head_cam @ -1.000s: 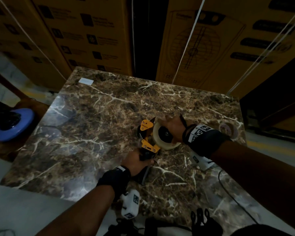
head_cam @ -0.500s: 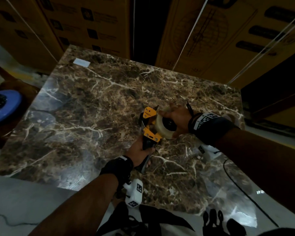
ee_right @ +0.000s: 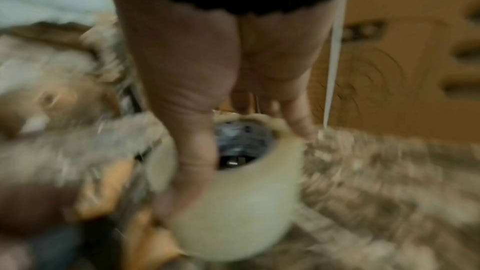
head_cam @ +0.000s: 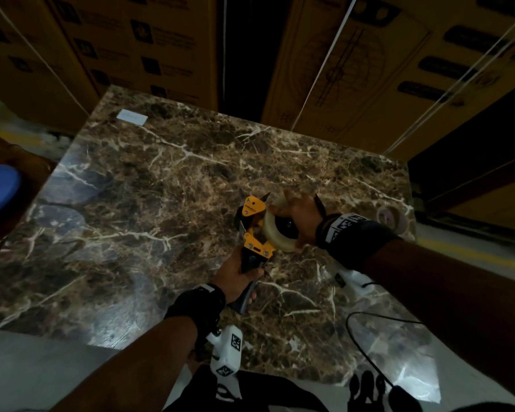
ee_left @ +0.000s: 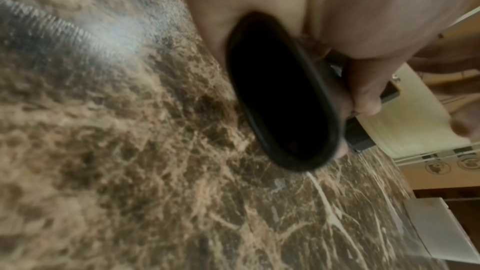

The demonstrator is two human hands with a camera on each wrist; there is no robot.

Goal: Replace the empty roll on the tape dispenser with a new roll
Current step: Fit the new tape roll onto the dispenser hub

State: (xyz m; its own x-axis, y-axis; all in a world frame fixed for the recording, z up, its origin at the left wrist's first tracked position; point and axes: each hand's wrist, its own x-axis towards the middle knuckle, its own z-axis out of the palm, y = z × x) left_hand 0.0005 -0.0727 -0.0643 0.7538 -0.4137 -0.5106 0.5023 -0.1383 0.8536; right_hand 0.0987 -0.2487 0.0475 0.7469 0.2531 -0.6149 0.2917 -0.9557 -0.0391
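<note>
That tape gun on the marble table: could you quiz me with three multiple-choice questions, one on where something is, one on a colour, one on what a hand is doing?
1. Where does the spare tape ring lie?
A. the table's far right corner
B. the blue stool
C. the floor

2. What colour are the tape dispenser side plates?
A. green
B. yellow-orange
C. white

3. What is the left hand doing?
A. resting flat
B. pointing
C. gripping the dispenser's black handle

Key: 1 A, the ring sits beyond the right hand near the table edge. 2 B, head view shows it. 3 C, fingers wrap the handle while the right hand holds the new tape roll.
</note>
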